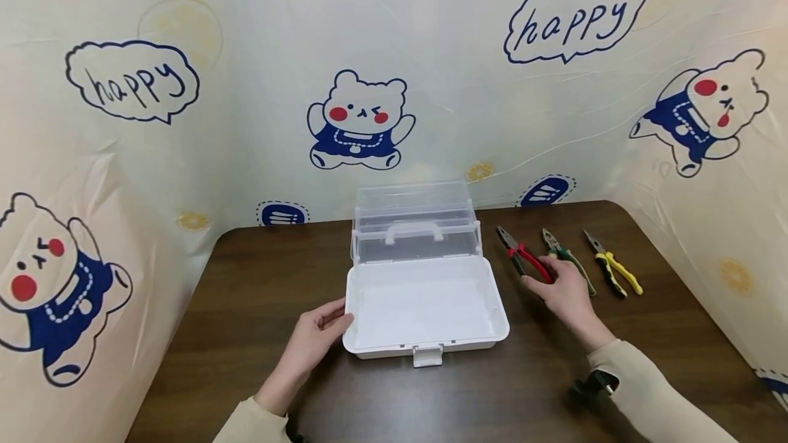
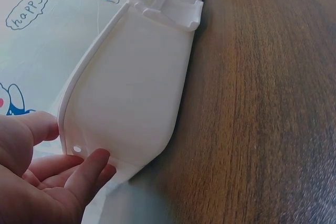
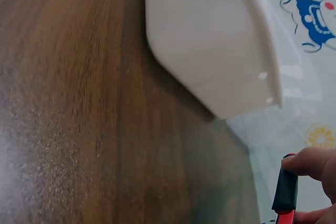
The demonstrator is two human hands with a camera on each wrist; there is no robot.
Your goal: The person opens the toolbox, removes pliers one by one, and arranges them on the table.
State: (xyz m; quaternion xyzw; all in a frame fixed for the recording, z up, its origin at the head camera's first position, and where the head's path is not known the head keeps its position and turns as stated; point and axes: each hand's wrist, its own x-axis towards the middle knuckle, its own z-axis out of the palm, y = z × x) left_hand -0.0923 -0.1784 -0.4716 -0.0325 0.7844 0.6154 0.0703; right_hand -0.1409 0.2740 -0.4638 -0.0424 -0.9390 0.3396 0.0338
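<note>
A white storage box [image 1: 425,299] stands on the table with its clear lid [image 1: 412,207] raised at the back and a white latch [image 1: 427,355] at the front. My left hand [image 1: 320,333] grips the box's left rim, the thumb on the rim and the fingers under it in the left wrist view. To the right of the box, my right hand [image 1: 563,289] pinches the handles of the red-and-black pliers [image 1: 513,246]. One dark handle end shows beside the thumb [image 3: 310,162] in the right wrist view. Green-handled pliers [image 1: 552,240] lie just beyond, partly hidden by that hand.
Pliers with yellow-and-black handles [image 1: 606,262] lie farther right on the dark wooden table [image 1: 258,279]. A pale curtain [image 1: 265,53] printed with bears hangs behind the table and along both sides. The lid's back stands close to it.
</note>
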